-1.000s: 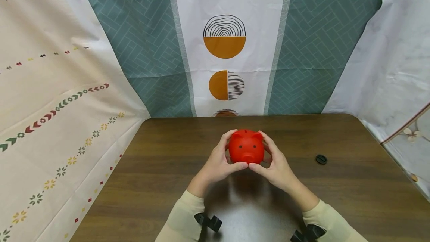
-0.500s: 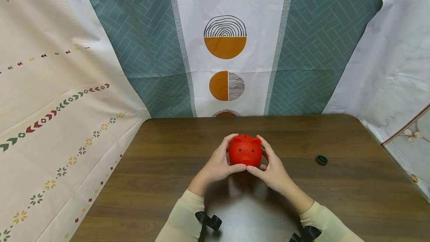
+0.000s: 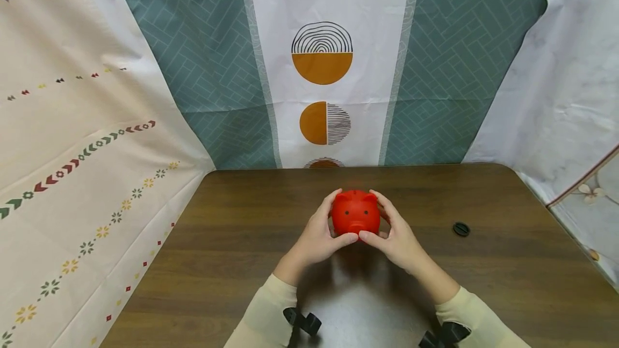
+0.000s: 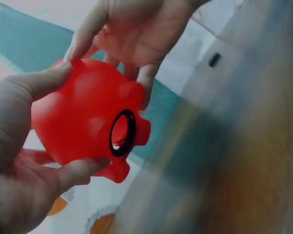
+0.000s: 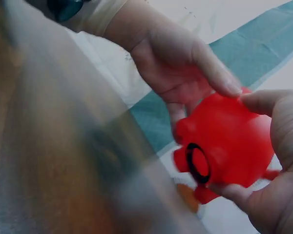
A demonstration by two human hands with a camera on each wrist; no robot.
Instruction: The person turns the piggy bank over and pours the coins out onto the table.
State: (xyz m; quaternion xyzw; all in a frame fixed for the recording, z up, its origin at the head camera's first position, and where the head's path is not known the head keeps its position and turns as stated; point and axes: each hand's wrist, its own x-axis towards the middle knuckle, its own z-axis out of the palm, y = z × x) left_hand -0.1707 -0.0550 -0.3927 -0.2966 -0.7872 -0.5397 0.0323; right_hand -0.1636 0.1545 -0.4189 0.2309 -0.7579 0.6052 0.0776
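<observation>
Between both hands is a red piggy bank [image 3: 355,212], its snout and eyes toward the head camera and a coin slot on top. My left hand [image 3: 316,235] grips its left side, and my right hand [image 3: 398,235] grips its right side. The thumbs meet below the snout, while the other fingers curl round the sides. Both wrist views show the piggy bank [image 4: 83,117] held above the table, with a round black-rimmed hole [image 5: 198,162] in its belly. At the right on the table lies a small round black plug [image 3: 461,229].
The brown wooden table [image 3: 232,230] stretches out on both sides of the hands. Behind it hangs a teal and white patterned cloth [image 3: 222,69]. Pale cloths hang at the left [image 3: 96,176] and right [image 3: 556,95]. Black wrist mounts [image 3: 302,321] sit on the sleeves.
The piggy bank dipped slightly toward the table half a second ago and is now a little higher again. Both hands keep their hold on it throughout. The black plug stays put.
</observation>
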